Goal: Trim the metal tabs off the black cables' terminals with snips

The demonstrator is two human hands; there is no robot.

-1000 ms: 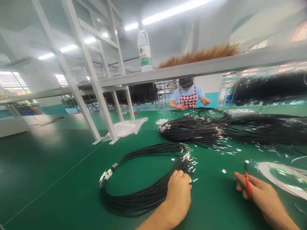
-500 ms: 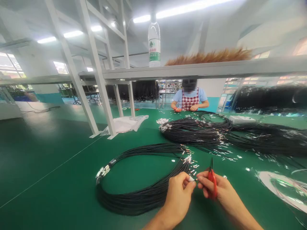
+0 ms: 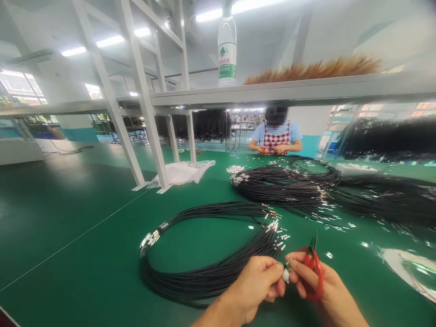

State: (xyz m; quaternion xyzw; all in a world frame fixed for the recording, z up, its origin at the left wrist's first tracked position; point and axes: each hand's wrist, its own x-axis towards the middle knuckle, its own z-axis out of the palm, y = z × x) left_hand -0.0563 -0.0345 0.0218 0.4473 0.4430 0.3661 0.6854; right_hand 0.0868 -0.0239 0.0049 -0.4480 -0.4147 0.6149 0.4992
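My left hand [image 3: 260,284] is closed on the end of a black cable, beside a small white piece [image 3: 286,275] at the fingertips. Close on its right, my right hand [image 3: 316,281] has red-handled scissors [image 3: 314,272] hooked in its fingers, dark blades pointing up. Its thumb and finger pinch at the thin wire tip of the same cable end. A looped bundle of black cables [image 3: 190,278] lies on the green table to the left, its white and copper-coloured ends near my hands.
Larger piles of black cables [image 3: 282,184] spread across the green table [image 3: 85,263]. A white frame [image 3: 146,100] carries a shelf with a bottle [image 3: 227,50]. A plastic bag [image 3: 185,172] lies by its feet. Opposite sits a person [image 3: 275,134]. A white ring-shaped item [image 3: 398,263] is at right.
My view has shifted slightly. The white piece now hangs below my left fingertips, and my left hand has turned. The scissors have moved slightly right with my right hand.
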